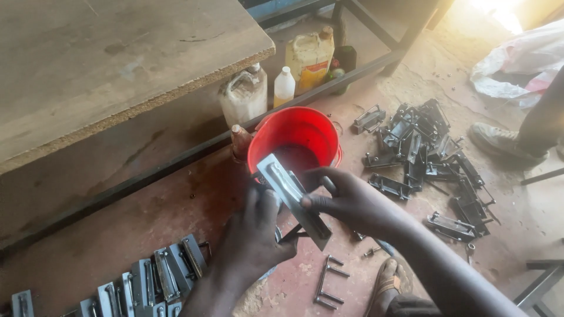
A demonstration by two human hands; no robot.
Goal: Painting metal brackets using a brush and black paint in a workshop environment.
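head view shows a grey metal latch plate held tilted just in front of the red bucket, the left hand closed around its lower end from below and the right hand pinching its edge with curled fingers. what the left palm holds under the plate is hidden. painted plates lie in a row at the bottom left, cut by the frame, a dark pile of latches lies to the right, and jugs stand under the wooden table.

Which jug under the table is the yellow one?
The big yellow jug, farthest right of the three plastic containers. The jug beside it is cloudy grey, and the small bottle between them is white.
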